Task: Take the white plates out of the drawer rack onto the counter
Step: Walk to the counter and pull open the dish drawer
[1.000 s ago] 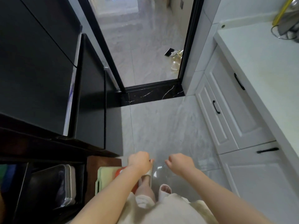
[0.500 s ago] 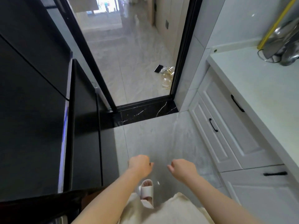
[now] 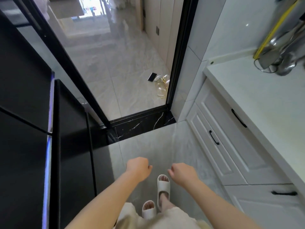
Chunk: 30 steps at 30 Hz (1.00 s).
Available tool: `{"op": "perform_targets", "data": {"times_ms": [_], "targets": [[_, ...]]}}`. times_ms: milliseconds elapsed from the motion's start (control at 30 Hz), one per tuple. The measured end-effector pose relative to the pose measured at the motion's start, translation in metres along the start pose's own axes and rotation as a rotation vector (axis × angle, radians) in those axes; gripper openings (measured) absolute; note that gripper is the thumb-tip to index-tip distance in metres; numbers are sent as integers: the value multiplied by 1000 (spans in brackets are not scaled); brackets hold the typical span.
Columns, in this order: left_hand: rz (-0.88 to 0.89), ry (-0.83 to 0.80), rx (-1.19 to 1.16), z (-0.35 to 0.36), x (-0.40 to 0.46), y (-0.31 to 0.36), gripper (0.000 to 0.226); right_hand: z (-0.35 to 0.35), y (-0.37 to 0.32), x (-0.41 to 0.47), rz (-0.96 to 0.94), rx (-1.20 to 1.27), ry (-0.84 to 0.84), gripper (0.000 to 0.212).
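No white plates and no drawer rack are in view. The white counter [image 3: 264, 103] runs along the right side. Below it are closed white drawers and cabinet fronts [image 3: 219, 146] with black handles. My left hand [image 3: 137, 168] and my right hand [image 3: 183, 173] are held out in front of me over the floor. Both have curled fingers and hold nothing. They are well left of the cabinets and touch nothing.
A tall black appliance [image 3: 33, 129] fills the left side. Ahead is a black-framed glass door [image 3: 115, 63] with a dark marble threshold [image 3: 142, 124]. Metal utensils in a wire holder [image 3: 280, 63] stand at the counter's far end. My slippered feet [image 3: 163, 184] are on grey floor tiles.
The view has risen and shifted forward. The low shelf with a bin and a board at lower left has left the view. Both hands keep the same curled pose.
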<state>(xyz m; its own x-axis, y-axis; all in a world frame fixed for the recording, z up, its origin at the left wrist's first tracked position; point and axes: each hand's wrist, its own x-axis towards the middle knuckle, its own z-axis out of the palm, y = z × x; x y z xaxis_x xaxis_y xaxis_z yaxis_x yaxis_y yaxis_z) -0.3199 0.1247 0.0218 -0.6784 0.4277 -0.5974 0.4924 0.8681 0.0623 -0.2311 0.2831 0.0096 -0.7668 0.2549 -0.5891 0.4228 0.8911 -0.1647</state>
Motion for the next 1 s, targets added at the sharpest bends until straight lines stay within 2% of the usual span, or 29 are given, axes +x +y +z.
{"op": "perform_targets", "data": {"times_ms": [333,567,733,1000], "targets": [[9,0,47,-60,72,23,41,-51,30,72,-5,17,-38,37],[91,5,46,-95,117,47,39,-79,53,103,53,42,-2,36],[179,3,108,-122,152,56,39,-90,60,121,135,103,4,37],[411,-19,273,-174,220,61,40,-109,50,151,406,277,0,38]]}}
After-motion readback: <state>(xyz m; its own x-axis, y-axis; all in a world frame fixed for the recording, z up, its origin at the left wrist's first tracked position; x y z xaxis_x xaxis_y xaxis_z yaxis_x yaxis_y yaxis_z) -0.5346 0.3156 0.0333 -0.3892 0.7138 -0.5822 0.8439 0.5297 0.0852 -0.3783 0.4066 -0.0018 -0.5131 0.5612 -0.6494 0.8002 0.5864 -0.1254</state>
